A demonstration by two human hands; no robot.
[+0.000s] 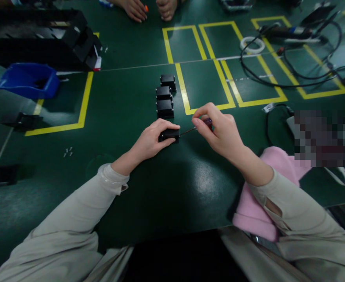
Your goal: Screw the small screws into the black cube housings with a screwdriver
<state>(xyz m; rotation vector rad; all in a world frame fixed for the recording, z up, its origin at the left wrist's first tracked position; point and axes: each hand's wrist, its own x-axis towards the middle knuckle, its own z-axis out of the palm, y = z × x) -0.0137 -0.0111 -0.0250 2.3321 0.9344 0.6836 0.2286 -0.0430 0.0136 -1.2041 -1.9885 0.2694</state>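
Note:
My left hand (155,140) grips a small black box-shaped part (171,134) against the green table, thumb on the near side and fingers on the far side. In my right hand (216,127) is a screwdriver (208,122) with a dark purple handle, held between thumb and fingertips. Its thin shaft points left, and the tip meets the right end of the black part, at or close to a screw there. Just beyond my left hand, several similar black parts (164,106) stand in a column, with small shiny screws at their ends.
Several loose screws (68,151) lie to the left. A blue bin (28,80) and black trays (37,39) stand at far left. Pink cloth (274,164) lies under my right forearm. Cables (266,80) and a white tape roll (252,45) are far right. Another person's hands (135,8) rest across the table.

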